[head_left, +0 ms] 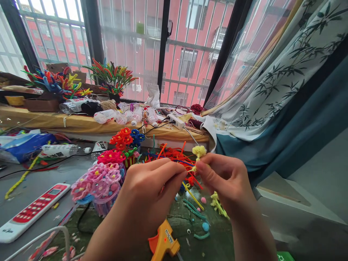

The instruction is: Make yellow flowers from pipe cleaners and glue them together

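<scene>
Between my two hands, above the dark green table top, is a small pale yellow pipe-cleaner piece [199, 150] with a fluffy rounded head. My right hand [227, 177] pinches it just below that head. With thumb and forefinger, my left hand [160, 181] grips a thin yellow end of the same piece, close to the right thumb. Below my right wrist lies another pale yellow fuzzy piece [218, 204]. A yellow and orange hot glue gun [165, 239] is on the table beneath my left hand, partly cut off by the lower edge.
Pink pipe-cleaner flowers [102, 181] and red ones [121, 139] stand at the left. Loose red and orange stems [174, 152] lie behind my hands. A remote control [35, 212], plastic bottles [63, 150] and a power strip [176, 121] are around. A blue pompom [205, 227] lies in front.
</scene>
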### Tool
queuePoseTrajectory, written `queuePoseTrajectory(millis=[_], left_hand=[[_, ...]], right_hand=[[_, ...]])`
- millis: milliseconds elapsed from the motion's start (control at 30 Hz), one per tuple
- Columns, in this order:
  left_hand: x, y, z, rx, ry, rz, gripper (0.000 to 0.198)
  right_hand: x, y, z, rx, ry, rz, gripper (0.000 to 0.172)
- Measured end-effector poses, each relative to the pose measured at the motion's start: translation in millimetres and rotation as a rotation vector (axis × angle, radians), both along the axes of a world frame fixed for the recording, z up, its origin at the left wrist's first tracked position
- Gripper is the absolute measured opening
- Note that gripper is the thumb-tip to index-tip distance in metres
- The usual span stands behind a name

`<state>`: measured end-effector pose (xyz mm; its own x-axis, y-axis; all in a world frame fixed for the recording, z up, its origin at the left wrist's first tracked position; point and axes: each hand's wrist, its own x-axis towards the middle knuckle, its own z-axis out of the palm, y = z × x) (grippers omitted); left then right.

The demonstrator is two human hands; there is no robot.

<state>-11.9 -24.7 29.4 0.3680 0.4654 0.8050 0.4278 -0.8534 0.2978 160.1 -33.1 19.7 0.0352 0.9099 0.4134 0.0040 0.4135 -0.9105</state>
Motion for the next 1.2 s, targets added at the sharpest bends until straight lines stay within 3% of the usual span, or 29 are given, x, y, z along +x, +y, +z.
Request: queuePoseTrajectory(millis=[133,333,467,633,733,933,1100,1200], left_hand=[[-4.3,0.1,1.2,-0.106,-0.019,-0.062,0.014],[-12.3,8.5,1.8,-0.398,-0.056,-0.146,0.021],[-11.1,14.2,2.8,-0.587,-0.176,-0.338,0.024],[-5.4,16.5,0.8,-0.606,-0.309,-0.283,0.003],[-3.1,16.0,-0.9,-0.611,-0.328,-0.314,0.004],[-0.8,16.9,-3.0,-0.436,-0.338,-0.373,0.008],[-1.6,13.7,-2.0,-0.024,-0.222,-0.253,0.010],[-1.5,9.6,-2.0,0.093,-0.149,-0.198,0.012]], right_hand=[[1.3,-0.8,0.4,0.046,-0.019,-0.046,0.036],[5.7,2.7,-2.5,0.175,-0.185,0.043,0.036],[4.0,3.7,-3.1,0.171,-0.206,0.055,0.029],[1.1,2.5,-0.7,0.149,-0.258,0.025,0.024],[-0.4,1.7,0.3,0.101,-0.218,0.082,0.025],[-1.6,0.4,-1.1,-0.029,-0.032,0.188,0.029],[1.7,-0.4,-1.8,-0.017,-0.016,0.280,0.030],[6.4,-1.3,-2.8,-0.029,0.003,0.339,0.030]])
